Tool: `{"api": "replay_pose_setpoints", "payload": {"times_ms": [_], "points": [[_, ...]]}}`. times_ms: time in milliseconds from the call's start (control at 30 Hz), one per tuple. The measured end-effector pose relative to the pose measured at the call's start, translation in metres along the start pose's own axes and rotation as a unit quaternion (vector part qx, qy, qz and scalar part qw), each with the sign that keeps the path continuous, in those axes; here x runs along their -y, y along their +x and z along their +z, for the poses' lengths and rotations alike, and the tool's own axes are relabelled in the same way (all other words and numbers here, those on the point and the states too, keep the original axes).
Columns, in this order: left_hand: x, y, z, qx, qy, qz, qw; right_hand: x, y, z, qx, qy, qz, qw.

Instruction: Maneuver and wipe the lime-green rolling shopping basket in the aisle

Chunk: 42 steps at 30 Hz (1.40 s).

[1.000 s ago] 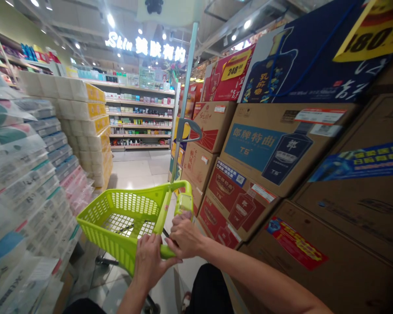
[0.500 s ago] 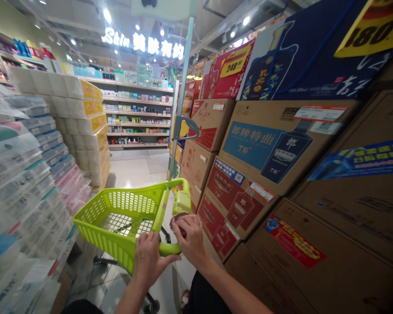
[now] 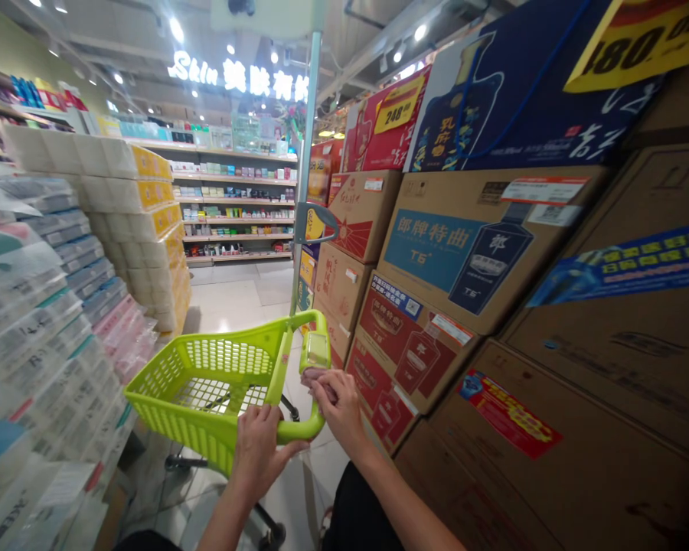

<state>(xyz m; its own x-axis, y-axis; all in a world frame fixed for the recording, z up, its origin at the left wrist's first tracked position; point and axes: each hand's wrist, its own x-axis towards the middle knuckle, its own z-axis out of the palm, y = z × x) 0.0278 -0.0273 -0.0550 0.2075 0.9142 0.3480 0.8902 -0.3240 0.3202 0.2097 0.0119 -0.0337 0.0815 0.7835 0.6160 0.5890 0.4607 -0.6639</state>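
A lime-green shopping cart (image 3: 177,413) stands in front of me, its latticed basket holding nothing that I can see. My left hand (image 3: 258,444) is closed over the near edge of the basket, thumb stretched along the handle side. Bunched in my right hand (image 3: 341,405) is a dusky pink cloth (image 3: 315,375), pressed against the right part of the cart's handle (image 3: 308,428). Just beyond the cloth sits a clear-topped panel (image 3: 315,348) on the handle. My right fingers hide part of the cloth.
Stacked liquor cartons (image 3: 448,245) wall the right side closely. Packaged tissue rolls (image 3: 132,199) and plastic-wrapped packs (image 3: 46,321) pile up on the left. A tiled aisle (image 3: 241,287) leads to cosmetics shelves (image 3: 238,203). A metal pole (image 3: 310,138) rises behind the cart's handle.
My right hand and the cloth have shifted slightly up and away along the handle, towards the panel. My left hand keeps its grip on the basket edge. The view has turned slightly right.
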Motion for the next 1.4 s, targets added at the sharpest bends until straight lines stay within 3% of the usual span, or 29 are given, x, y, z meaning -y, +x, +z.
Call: {"api": "replay_pose_setpoints", "payload": {"times_ms": [233,533,833,1067,1167,1333,1400], "points": [[0.003,-0.004,-0.001,0.002,0.007,-0.001,1.0,0.03,-0.044,-0.005,0.008,0.016,0.016,1.0],[-0.004,0.001,0.006,-0.003,0.003,0.003,1.0,-0.015,0.009,0.01,-0.049,0.005,0.055,0.997],[-0.002,-0.006,0.016,-0.03,0.022,0.005,0.999,0.017,-0.035,0.007,-0.061,-0.02,0.03,0.997],[-0.007,-0.01,0.028,-0.091,0.008,0.005,0.996,-0.003,-0.011,0.002,-0.034,0.018,0.041,0.998],[0.012,-0.012,0.025,-0.058,0.004,0.007,0.998,-0.015,-0.002,0.001,-0.023,0.018,0.044,0.999],[0.076,-0.016,0.009,0.08,0.065,-0.123,0.987,-0.006,-0.003,-0.001,-0.004,-0.033,0.038,0.999],[0.095,-0.021,0.007,0.08,0.076,-0.121,0.987,0.003,-0.007,-0.002,0.012,-0.05,0.033,0.998]]}}
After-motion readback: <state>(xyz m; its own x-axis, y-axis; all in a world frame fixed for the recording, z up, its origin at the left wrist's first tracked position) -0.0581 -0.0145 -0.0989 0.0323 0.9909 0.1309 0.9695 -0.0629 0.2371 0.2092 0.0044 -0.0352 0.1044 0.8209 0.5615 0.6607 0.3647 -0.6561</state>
